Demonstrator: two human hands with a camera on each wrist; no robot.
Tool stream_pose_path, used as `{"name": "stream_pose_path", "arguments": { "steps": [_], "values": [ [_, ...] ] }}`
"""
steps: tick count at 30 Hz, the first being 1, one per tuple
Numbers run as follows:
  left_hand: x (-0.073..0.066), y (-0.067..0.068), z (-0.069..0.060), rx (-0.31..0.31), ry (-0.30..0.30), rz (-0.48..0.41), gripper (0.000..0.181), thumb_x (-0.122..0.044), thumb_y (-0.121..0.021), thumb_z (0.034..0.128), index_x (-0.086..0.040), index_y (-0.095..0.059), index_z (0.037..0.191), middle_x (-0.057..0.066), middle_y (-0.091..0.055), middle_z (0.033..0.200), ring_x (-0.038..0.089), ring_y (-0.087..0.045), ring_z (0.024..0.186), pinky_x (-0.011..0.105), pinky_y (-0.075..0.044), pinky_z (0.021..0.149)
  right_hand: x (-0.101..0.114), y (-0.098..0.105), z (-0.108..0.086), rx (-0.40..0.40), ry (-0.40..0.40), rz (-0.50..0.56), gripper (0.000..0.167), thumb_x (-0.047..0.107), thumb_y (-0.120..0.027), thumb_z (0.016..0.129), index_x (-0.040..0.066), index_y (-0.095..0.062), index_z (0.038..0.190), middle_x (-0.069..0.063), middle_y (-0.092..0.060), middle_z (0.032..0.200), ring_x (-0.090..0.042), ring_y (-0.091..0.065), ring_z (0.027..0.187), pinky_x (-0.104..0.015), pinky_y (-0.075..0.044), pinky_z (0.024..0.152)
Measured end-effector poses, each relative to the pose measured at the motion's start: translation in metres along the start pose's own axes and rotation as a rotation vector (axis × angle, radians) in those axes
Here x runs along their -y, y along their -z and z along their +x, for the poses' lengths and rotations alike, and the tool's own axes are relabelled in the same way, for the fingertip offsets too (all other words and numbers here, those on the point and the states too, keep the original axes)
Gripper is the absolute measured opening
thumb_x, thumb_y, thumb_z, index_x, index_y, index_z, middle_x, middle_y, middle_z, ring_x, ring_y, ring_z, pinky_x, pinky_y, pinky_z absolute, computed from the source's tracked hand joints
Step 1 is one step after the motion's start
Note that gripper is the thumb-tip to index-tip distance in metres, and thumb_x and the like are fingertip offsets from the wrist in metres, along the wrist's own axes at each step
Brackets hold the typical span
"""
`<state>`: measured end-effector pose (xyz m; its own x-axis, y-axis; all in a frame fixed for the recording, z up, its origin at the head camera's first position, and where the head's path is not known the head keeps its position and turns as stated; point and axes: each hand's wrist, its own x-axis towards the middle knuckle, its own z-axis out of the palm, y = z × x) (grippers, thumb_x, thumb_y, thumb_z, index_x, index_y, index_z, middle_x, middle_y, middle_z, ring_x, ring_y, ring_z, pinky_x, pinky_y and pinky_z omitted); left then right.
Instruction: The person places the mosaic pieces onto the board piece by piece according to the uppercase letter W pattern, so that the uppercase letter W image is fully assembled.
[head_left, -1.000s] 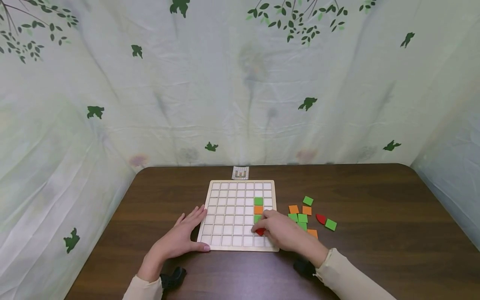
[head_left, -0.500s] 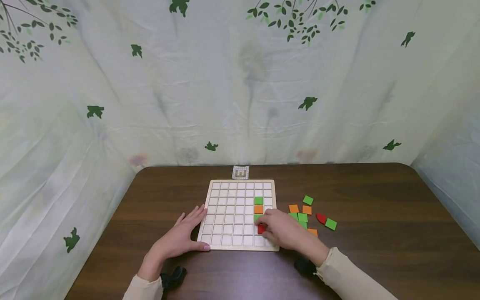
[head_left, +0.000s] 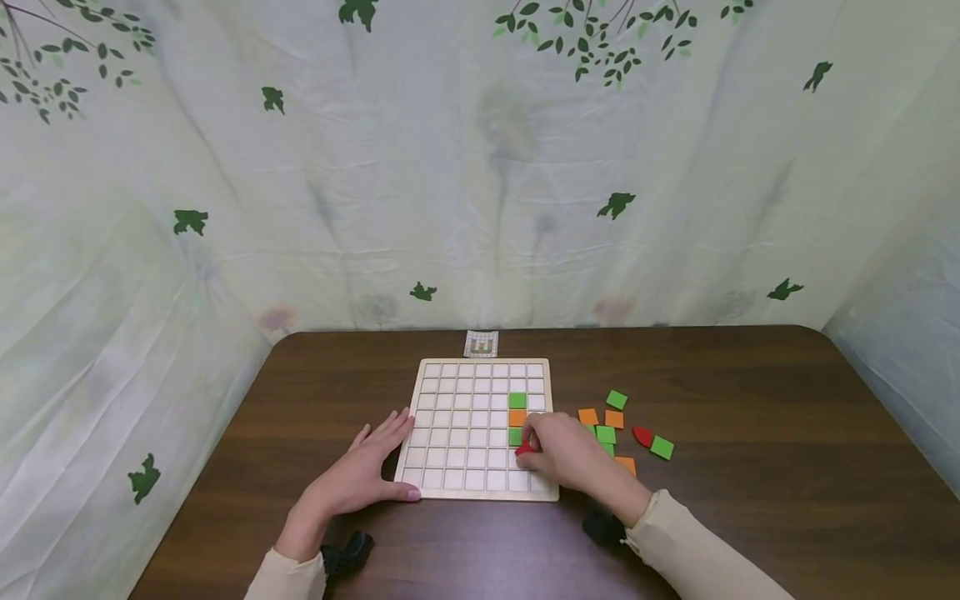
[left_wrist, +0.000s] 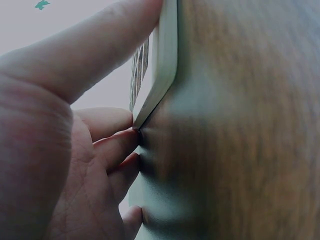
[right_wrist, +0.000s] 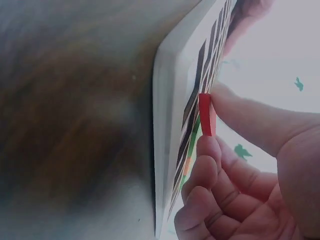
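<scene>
Right hand (head_left: 566, 450) pinched a red tile (right_wrist: 205, 115) between thumb and finger over the near right part of the white board (head_left: 456, 438); the fingers hid part of the tile's outline, and whether it touched the board could not be told. From the right wrist, its narrow edge showed, long axis running thumb to fingertip. The left hand (head_left: 363, 468), fingers extended, touched the board's left edge.

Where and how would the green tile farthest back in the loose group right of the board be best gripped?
Probably by its left and right edges, pinched from above by the right hand once that lets go of the red piece. The green tile lies flat, its square sides look free there, while an orange tile sits close to its near edge.
</scene>
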<state>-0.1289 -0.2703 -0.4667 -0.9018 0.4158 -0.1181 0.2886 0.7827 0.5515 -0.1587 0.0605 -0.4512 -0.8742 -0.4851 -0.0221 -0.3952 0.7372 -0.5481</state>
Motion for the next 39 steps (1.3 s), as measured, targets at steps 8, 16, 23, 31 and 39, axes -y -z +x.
{"name": "stream_pose_path", "arguments": {
  "steps": [8, 16, 23, 31, 39],
  "values": [
    [0.0007, -0.0009, 0.0002, 0.004, 0.000, 0.001, 0.111, -0.060, -0.078, 0.0780, -0.003, -0.028, 0.158, 0.015, -0.022, 0.165, 0.037, -0.014, 0.152, 0.064, -0.005, 0.118, -0.0034, -0.0001, -0.0031, -0.032, -0.018, 0.034, 0.014, 0.019, -0.081, 0.085, 0.011, -0.070, 0.087, 0.008, -0.053, 0.065, -0.011, -0.048, 0.058, -0.025, -0.042, 0.053],
    [0.0003, 0.0002, -0.0006, 0.002, 0.001, 0.001, 0.110, -0.059, -0.079, 0.0782, -0.002, -0.028, 0.158, 0.016, -0.021, 0.165, 0.037, -0.014, 0.152, 0.064, -0.005, 0.118, -0.0062, -0.0001, -0.0043, -0.024, 0.020, 0.027, 0.012, 0.014, -0.081, 0.084, 0.010, -0.072, 0.091, 0.009, -0.055, 0.071, -0.011, -0.050, 0.063, -0.025, -0.044, 0.057],
    [0.0014, -0.0009, -0.0001, -0.007, -0.005, 0.015, 0.110, -0.059, -0.079, 0.0780, -0.001, -0.028, 0.158, 0.016, -0.022, 0.164, 0.038, -0.015, 0.152, 0.065, -0.006, 0.117, -0.0033, -0.0025, -0.0030, -0.028, 0.023, 0.009, 0.013, 0.017, -0.081, 0.084, 0.012, -0.070, 0.088, 0.008, -0.052, 0.069, -0.011, -0.048, 0.062, -0.026, -0.042, 0.055],
    [0.0001, -0.0002, -0.0003, -0.008, -0.008, 0.010, 0.110, -0.057, -0.079, 0.0784, -0.001, -0.028, 0.157, 0.017, -0.023, 0.164, 0.038, -0.015, 0.152, 0.065, -0.006, 0.118, -0.0006, -0.0026, -0.0037, -0.028, 0.018, -0.012, 0.012, 0.016, -0.082, 0.083, 0.013, -0.070, 0.087, 0.008, -0.052, 0.068, -0.012, -0.048, 0.062, -0.026, -0.042, 0.055],
    [-0.0017, 0.0006, -0.0007, -0.007, -0.009, 0.006, 0.109, -0.055, -0.080, 0.0784, 0.000, -0.029, 0.157, 0.018, -0.023, 0.164, 0.039, -0.015, 0.152, 0.065, -0.006, 0.117, 0.0015, -0.0032, -0.0023, -0.013, 0.014, -0.027, 0.010, 0.014, -0.081, 0.083, 0.012, -0.072, 0.087, 0.008, -0.054, 0.070, -0.012, -0.049, 0.063, -0.027, -0.044, 0.057]
  ]
}}
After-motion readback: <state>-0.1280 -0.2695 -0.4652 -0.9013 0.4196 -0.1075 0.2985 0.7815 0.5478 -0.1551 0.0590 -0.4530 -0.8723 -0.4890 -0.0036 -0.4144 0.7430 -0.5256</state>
